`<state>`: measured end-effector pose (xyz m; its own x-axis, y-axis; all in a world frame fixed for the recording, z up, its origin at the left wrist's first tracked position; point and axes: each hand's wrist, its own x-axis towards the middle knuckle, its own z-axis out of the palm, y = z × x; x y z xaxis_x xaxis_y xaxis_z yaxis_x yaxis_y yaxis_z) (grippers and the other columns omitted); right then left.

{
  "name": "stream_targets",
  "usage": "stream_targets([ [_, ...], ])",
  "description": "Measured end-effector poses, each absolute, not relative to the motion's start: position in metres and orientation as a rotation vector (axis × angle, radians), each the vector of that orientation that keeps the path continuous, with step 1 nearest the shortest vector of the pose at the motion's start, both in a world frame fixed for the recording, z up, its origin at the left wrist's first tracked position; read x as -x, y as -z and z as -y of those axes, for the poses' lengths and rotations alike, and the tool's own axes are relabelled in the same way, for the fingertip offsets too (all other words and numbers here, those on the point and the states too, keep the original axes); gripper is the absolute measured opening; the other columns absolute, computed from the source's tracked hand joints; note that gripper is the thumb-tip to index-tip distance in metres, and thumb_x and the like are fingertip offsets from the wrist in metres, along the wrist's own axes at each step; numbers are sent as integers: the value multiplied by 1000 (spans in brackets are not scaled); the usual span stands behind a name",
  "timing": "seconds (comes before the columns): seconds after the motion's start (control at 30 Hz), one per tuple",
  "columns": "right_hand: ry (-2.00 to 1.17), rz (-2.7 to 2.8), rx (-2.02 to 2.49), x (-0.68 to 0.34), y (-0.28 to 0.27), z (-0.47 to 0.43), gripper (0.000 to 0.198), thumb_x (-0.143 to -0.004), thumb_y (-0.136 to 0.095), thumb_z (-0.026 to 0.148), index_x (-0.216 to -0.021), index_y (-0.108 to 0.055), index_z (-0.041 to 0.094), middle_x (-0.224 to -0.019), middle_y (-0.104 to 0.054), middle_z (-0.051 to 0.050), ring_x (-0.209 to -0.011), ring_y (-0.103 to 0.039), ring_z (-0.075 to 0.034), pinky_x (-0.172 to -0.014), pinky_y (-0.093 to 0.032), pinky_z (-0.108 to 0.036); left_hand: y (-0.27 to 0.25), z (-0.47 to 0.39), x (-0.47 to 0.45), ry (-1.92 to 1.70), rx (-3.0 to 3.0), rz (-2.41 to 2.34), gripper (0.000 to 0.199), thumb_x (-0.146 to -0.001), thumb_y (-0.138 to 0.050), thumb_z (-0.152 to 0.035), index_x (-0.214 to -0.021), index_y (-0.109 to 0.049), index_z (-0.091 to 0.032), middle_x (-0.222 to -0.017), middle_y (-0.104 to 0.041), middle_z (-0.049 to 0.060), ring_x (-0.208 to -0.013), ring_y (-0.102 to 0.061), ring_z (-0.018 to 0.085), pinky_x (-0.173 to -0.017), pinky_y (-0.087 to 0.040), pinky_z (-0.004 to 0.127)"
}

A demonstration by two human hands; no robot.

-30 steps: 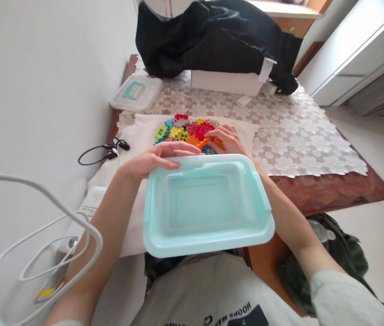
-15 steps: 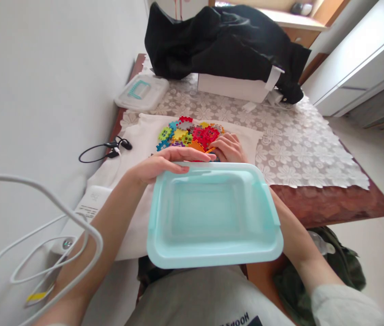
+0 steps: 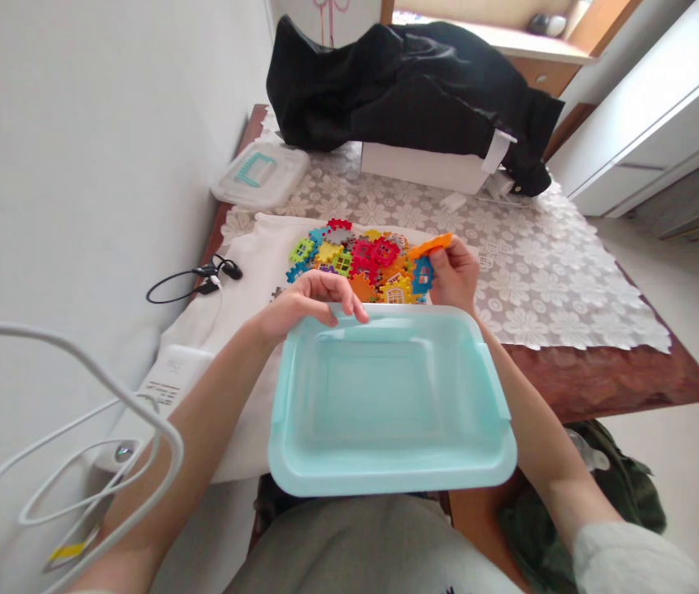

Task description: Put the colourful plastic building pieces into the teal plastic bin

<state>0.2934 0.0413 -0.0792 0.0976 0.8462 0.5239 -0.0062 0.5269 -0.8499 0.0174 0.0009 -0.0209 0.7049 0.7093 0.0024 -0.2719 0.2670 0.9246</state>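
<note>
Your left hand (image 3: 312,301) lays its bent fingers and thumb on the far rim of the pale turquoise rectangular plastic tub (image 3: 380,396); whether they clamp it, I cannot tell. Beyond that rim, multicoloured toothed plastic pieces (image 3: 365,254) lie heaped on white cloth (image 3: 247,280). At the heap's right edge, your right hand (image 3: 459,268) pinches a flat orange plastic piece (image 3: 427,247), thumb and fingers closed together on it.

Tub (image 3: 386,483) blocks near side of toy pieces (image 3: 365,266) — open passage above lace cloth (image 3: 572,285).
</note>
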Motion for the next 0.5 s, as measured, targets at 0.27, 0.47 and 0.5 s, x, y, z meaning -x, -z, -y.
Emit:
stream_targets([
  [0.27,-1194,1528,322,-304,33,-18,32,-89,-81,66,-81,-78,35,-62,-53,-1,-68,-52,-24,-70,-49,-44,18,-1,-18,-688,-1118,-470,18,-61,-91,-11,-62,-73,-14,-75,-81,10,-70,-72,17,-71,-55,23],
  [0.47,-1473,1912,274,-311,27,-16,43,-88,-80,70,-89,-87,28,-94,-73,-9,-92,-69,-28,-86,-57,-48,17,-1,-20,-707,-1108,-499,25,-58,-92,-13,-58,-67,-14,-68,-77,9,-62,-67,16,-63,-51,22],
  [0.5,-1447,1857,336,-310,31,-18,55,-89,-71,80,-91,-87,28,-100,-74,-11,-97,-70,-30,-89,-59,-50,17,-1,-20,-707,-1114,-500,25,-58,-92,-13,-58,-67,-14,-67,-77,9,-61,-66,16,-62,-50,22],
])
